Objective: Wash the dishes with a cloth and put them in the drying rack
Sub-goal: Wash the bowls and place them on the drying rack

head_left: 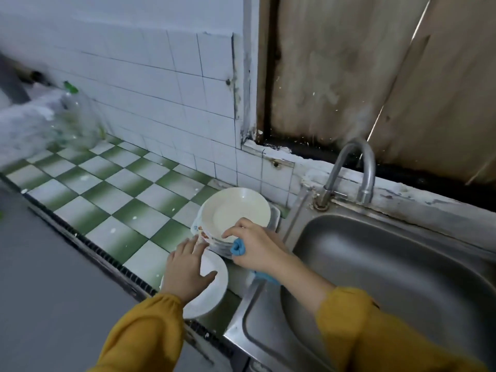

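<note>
A stack of dishes (204, 234) stands on the tiled counter beside the sink, topped by a cream plate (236, 210). A separate white plate (212, 285) lies nearer to me on the counter. My left hand (185, 269) is spread flat over that white plate, its fingertips reaching the patterned dish in the stack. My right hand (255, 248) grips a blue cloth (238, 248), and its thumb and forefinger touch the near rim of the cream plate. No drying rack is in view.
A steel sink (402, 264) with a curved tap (354, 173) fills the right side. The green and white checkered counter (107, 189) stretches left to a blurred clear plastic bottle (75, 119). A white tiled wall runs behind.
</note>
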The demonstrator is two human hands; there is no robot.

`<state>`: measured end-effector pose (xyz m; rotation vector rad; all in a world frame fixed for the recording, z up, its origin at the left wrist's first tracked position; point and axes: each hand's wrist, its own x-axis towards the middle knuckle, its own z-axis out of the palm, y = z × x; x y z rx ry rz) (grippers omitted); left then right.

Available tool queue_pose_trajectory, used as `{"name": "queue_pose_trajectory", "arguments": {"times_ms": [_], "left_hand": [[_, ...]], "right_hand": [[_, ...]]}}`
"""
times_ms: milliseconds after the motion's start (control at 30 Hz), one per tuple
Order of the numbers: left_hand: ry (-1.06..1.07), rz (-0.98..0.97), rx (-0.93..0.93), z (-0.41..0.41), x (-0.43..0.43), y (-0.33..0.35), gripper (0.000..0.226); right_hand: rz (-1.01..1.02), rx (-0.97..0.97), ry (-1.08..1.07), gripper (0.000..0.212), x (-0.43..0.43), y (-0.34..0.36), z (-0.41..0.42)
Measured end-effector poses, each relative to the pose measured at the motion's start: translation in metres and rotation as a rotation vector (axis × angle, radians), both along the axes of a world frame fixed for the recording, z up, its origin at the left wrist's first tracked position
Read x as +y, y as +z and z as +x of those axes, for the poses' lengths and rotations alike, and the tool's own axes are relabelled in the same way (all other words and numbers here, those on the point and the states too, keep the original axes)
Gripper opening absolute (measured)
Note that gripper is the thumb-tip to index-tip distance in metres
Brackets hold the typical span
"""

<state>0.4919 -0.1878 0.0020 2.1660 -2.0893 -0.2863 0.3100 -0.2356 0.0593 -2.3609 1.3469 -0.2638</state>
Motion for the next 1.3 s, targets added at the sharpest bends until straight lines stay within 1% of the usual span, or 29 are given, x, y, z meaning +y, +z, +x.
{"name": "queue_pose_trajectory", "arguments": {"times_ms": [100,133,167,233,267,333,367,467,533,600,700,867,967,1133,1167,1267,1300], "left_hand": [[0.046,0.148,-0.004,0.02,0.004,-0.021,0.092],[0.054,0.203,0.003,0.026,0.005,-0.027,0.102],[0.063,0.266,0.028,0.031,0.007,-0.032,0.117],[0.05,0.355,0.084,0.039,0.011,-0.039,0.154],[0.037,0.372,0.101,0.045,0.012,-0.043,0.163],[0.004,0.409,0.137,0.054,0.012,-0.049,0.169],[-0.015,0.433,0.14,0.058,0.012,-0.051,0.169],[-0.07,0.444,0.043,0.063,0.011,-0.06,0.16],[-0.065,0.412,0.05,0.064,0.011,-0.066,0.157],[-0.053,0.363,0.083,0.064,0.012,-0.07,0.156],[-0.067,0.227,0.114,0.068,0.013,-0.077,0.15],[-0.08,0.175,0.202,0.074,0.016,-0.081,0.144],[-0.077,0.13,0.281,0.077,0.017,-0.081,0.143],[-0.078,0.053,0.337,0.08,0.017,-0.072,0.141],[-0.086,0.04,0.339,0.081,0.017,-0.068,0.14],[-0.074,0.0,0.352,0.085,0.014,-0.056,0.138],[-0.068,-0.022,0.358,0.087,0.014,-0.051,0.138]], "right_hand": [[0.045,0.07,0.08,0.055,-0.012,-0.02,0.026],[0.074,0.096,0.106,0.059,-0.016,-0.028,0.035],[0.108,0.122,0.129,0.064,-0.02,-0.036,0.042],[0.185,0.181,0.172,0.087,-0.025,-0.049,0.052],[0.228,0.222,0.197,0.102,-0.028,-0.056,0.056],[0.292,0.318,0.253,0.127,-0.032,-0.065,0.061],[0.311,0.36,0.285,0.135,-0.033,-0.068,0.063],[0.318,0.483,0.359,0.149,-0.031,-0.079,0.068],[0.299,0.533,0.368,0.151,-0.03,-0.085,0.072],[0.269,0.548,0.367,0.152,-0.03,-0.089,0.075],[0.258,0.557,0.37,0.149,-0.033,-0.089,0.079],[0.28,0.504,0.359,0.139,-0.035,-0.088,0.077],[0.33,0.386,0.301,0.129,-0.034,-0.087,0.073],[0.398,0.124,0.138,0.113,-0.039,-0.078,0.064],[0.416,0.09,0.104,0.107,-0.039,-0.075,0.063],[0.472,-0.067,-0.05,0.077,-0.039,-0.066,0.059],[0.497,-0.107,-0.107,0.071,-0.039,-0.062,0.057]]}}
